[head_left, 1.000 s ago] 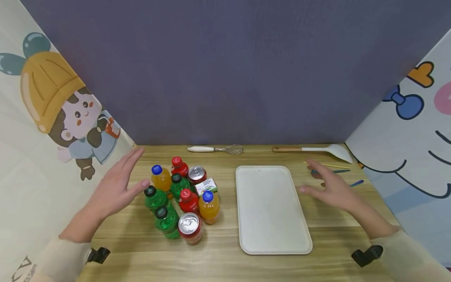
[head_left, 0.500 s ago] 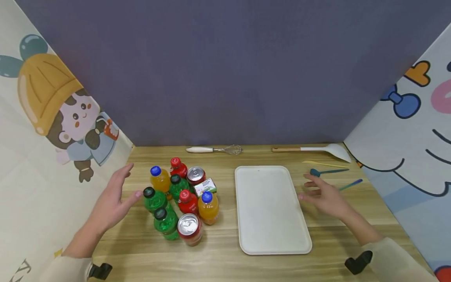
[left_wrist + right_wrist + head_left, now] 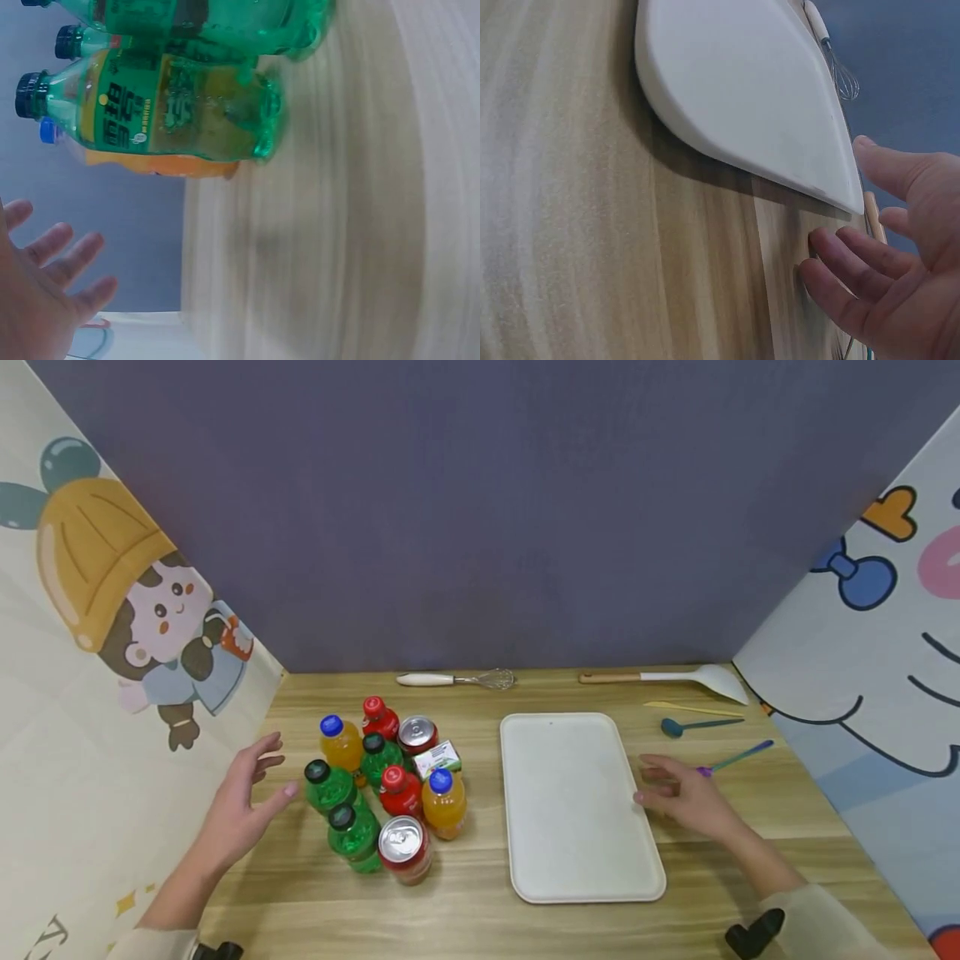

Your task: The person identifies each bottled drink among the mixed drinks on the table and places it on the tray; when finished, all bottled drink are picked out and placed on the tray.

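My left hand [image 3: 242,806] hovers just left of a cluster of drinks, fingers spread and nothing in it. Nearest to it are two green bottles [image 3: 328,787] with black caps; in the left wrist view one green bottle [image 3: 172,105] lies above the hand in the picture. Relaxed fingers of my right hand [image 3: 688,795] are at the right edge of a white tray [image 3: 581,810], thumb overlapping the rim in the head view. From the right wrist view, the fingers [image 3: 832,296] are beside the tray's edge and hold nothing.
The cluster also has orange bottles [image 3: 444,806], red bottles [image 3: 400,792], cans [image 3: 403,850] and a small carton [image 3: 437,758]. A whisk [image 3: 457,679] and a white ladle [image 3: 716,681] lie along the back wall. Several thin utensils, including a dark spoon [image 3: 672,727], lie right of the tray.
Both hands have moved down in the head view, toward the near side. The right hand has drawn closer to the tray's right edge, uncovering the utensils behind it. The drinks stand unchanged.
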`<state>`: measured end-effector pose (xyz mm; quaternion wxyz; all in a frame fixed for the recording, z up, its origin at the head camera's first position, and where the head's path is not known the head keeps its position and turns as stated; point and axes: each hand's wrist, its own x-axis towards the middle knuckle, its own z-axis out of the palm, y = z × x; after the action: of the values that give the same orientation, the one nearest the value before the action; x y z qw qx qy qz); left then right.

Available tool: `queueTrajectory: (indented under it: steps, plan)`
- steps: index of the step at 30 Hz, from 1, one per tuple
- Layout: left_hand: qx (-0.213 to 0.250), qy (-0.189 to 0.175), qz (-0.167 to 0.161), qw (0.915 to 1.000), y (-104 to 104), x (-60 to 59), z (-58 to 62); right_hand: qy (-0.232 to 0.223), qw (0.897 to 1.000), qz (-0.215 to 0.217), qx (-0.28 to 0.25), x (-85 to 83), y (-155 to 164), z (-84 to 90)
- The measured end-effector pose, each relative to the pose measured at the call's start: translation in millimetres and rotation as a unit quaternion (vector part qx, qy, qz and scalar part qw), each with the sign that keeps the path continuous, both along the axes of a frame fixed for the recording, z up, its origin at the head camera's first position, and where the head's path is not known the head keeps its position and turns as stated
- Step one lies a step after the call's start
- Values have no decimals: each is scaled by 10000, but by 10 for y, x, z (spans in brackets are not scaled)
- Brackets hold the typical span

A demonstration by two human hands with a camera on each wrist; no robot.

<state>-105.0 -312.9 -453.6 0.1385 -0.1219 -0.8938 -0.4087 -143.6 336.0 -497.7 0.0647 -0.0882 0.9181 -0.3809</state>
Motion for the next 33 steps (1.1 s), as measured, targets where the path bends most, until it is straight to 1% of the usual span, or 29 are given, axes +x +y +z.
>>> queueTrajectory:
  steps: [5,8,11,14,16,21,27,33]
  plan:
    - [298,-226,-227,9990,-4,19,-80,-58,9999,-12,-136,24,16,-74]
    - [265,-405,-356,9982,-2,32,-120,-209,9996,-61,-195,29,28,-95]
    - [169,-590,-469,9970,-2,29,-158,-257,9993,-166,-191,23,33,-112]
    - [131,-735,-525,9958,10,22,-172,-286,9992,-184,-206,13,29,-122]
    - [166,-784,-560,9952,28,15,-170,-392,9987,-173,-289,8,22,-125]
    - [220,-814,-594,9947,88,7,-160,-788,9952,-138,-563,-4,-11,-120]
    - [48,-909,-530,9944,106,-16,-176,-854,9954,-178,-392,-10,-56,-86]
    - [-62,-983,-518,9938,106,-36,-200,-960,9942,-200,-448,-4,-69,-92]
